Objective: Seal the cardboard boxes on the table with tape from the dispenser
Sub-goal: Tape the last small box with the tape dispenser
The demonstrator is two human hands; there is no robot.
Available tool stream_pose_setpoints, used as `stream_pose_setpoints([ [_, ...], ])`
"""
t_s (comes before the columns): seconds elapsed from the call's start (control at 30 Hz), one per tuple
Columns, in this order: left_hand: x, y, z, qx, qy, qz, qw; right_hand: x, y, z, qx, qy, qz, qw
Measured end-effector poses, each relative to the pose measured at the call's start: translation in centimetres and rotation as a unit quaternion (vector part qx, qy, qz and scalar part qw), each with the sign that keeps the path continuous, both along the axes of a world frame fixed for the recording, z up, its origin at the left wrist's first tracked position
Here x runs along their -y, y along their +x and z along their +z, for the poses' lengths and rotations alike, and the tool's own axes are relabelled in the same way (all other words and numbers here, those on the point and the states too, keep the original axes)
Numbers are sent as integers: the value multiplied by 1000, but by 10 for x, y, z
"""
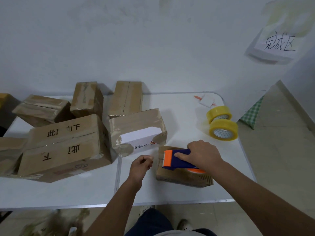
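Note:
A small cardboard box (pixel 179 176) lies on the white table (pixel 85 189) in front of me, right of centre. My right hand (pixel 204 155) grips a blue tape dispenser (pixel 180 160) with an orange front, resting on top of that box. My left hand (pixel 141 166) hovers just left of the box with its fingers curled; whether it pinches a clear tape end is too faint to tell. A large box with black characters (pixel 63 149) lies to the left, and a box with a white torn face (pixel 138 132) stands behind.
Several more cardboard boxes (pixel 42 108) pile up at the back left of the table. Two yellow tape rolls (pixel 221 125) sit at the right, a small white pad (pixel 207 100) behind them. A paper sign (pixel 276 43) hangs on the wall. The table's right edge borders tiled floor.

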State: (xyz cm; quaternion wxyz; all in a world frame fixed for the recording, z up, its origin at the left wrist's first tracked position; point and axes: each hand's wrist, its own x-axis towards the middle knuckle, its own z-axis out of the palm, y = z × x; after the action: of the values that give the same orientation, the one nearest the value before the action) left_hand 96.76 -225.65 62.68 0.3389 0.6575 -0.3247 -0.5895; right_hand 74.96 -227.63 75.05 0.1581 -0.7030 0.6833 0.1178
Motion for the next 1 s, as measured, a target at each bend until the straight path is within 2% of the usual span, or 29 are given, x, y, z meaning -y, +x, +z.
stream_pose_setpoints([
  [0.13,-4,-15,-7,28,-4,-44,999,0,1,-1,0,0,0,1000],
  [0.27,-6,-22,-13,113,-20,-83,990,2,2,-3,5,0,-4,1000],
  [0.4,-6,-21,-20,153,43,-118,980,3,1,-3,5,-2,-7,1000],
  [0.47,-6,-20,-20,178,31,-171,969,2,2,-4,7,-3,-9,1000],
  [0.53,-4,-14,-13,191,11,-174,966,2,3,-6,10,-1,-10,1000],
  [0.6,-1,-3,-1,177,-18,-134,975,3,3,-7,14,2,-11,1000],
  [0.67,0,4,14,123,-49,-100,986,4,3,-5,14,6,-10,1000],
  [0.73,-7,2,25,94,-66,-126,985,4,5,-4,9,12,-8,1000],
  [0.87,-17,1,27,154,-100,-244,952,5,7,-2,3,14,-3,1000],
  [1.0,-2,15,42,176,-115,-400,892,7,10,-2,-9,20,7,1000],
])
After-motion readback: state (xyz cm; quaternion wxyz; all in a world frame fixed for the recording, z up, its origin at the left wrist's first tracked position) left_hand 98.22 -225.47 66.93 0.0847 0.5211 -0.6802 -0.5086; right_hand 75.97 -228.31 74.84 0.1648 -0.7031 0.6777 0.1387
